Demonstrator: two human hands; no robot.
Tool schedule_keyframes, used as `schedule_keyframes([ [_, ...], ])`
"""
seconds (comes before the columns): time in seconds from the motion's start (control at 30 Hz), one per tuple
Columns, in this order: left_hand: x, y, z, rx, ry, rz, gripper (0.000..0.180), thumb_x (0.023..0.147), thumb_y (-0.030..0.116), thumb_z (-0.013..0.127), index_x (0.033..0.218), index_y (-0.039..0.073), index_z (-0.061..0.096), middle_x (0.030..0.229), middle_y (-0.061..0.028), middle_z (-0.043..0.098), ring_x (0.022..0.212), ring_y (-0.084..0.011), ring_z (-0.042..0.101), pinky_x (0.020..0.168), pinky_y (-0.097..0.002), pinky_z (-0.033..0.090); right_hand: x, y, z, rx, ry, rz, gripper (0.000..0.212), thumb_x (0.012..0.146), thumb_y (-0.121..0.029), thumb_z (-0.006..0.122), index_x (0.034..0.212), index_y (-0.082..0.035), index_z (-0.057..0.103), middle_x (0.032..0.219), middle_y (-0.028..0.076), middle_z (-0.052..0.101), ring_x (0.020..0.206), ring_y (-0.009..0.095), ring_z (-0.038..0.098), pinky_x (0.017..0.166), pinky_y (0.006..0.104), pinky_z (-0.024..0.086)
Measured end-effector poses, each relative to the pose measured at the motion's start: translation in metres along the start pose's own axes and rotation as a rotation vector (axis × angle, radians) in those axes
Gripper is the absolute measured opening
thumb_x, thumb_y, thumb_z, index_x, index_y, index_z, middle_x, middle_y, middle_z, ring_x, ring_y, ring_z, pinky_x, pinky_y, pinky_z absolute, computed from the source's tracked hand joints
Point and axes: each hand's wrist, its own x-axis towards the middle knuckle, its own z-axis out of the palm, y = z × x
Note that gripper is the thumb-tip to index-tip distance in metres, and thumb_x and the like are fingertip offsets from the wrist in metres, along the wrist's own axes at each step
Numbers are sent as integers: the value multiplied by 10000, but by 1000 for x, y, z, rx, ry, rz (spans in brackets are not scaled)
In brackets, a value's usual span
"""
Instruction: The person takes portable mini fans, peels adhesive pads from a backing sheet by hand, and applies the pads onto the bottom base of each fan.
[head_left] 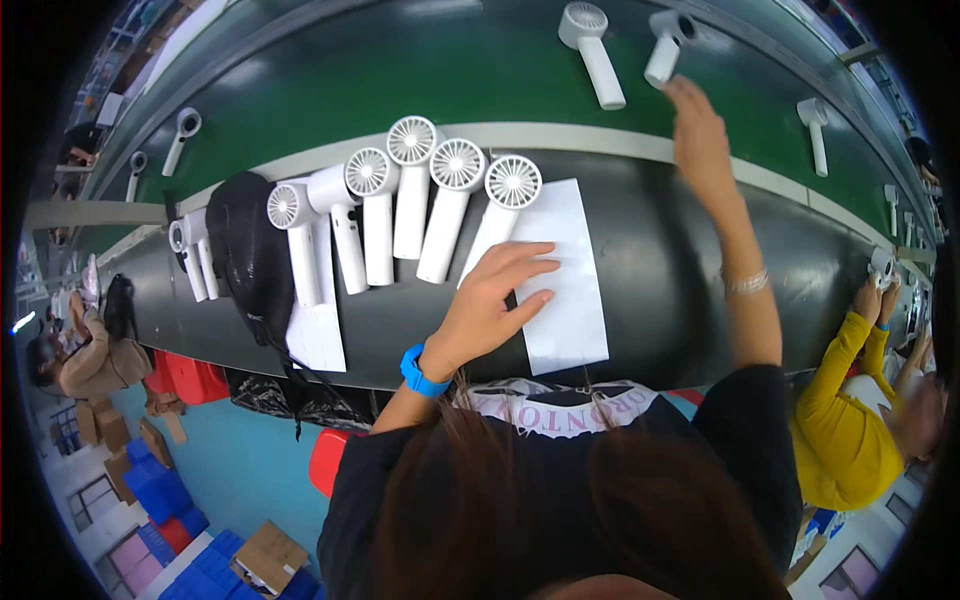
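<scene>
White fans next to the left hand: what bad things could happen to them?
The left hand is right beside the nearest fan, so it might bump that fan into its close neighbours.

The black bag's strap hangs over the bench edge. If it snagged, the black bag might slide and push the fans beside it.

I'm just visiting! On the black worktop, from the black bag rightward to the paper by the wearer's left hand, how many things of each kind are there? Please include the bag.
White handheld fans: 6
White paper sheets showing: 2
Black bag: 1
Total: 9
</scene>
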Motion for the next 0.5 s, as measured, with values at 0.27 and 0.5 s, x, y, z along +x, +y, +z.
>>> schedule_keyframes([
  [0.27, -1, -14, 31, 583, -73, 171, 456, 636, 214, 711, 1032, 23, 593, 1191, -117, 510, 1073, -274, 489, 861, -361, 433, -139, -168, -50, 708, -487, 369, 112, 756, -22, 618, 867, -30, 629, 825, 113, 579, 739, 278, 575, 659, 335, 464],
  [0.5, -2, -16, 40, 562, 34, 158, 450, 622, 227, 716, 1008, 23, 608, 1163, -99, 533, 1033, -271, 511, 828, -356, 444, -166, -197, -33, 512, -257, 289, 91, 722, -26, 646, 799, -48, 605, 805, 81, 554, 747, 253, 558, 642, 338, 451],
])
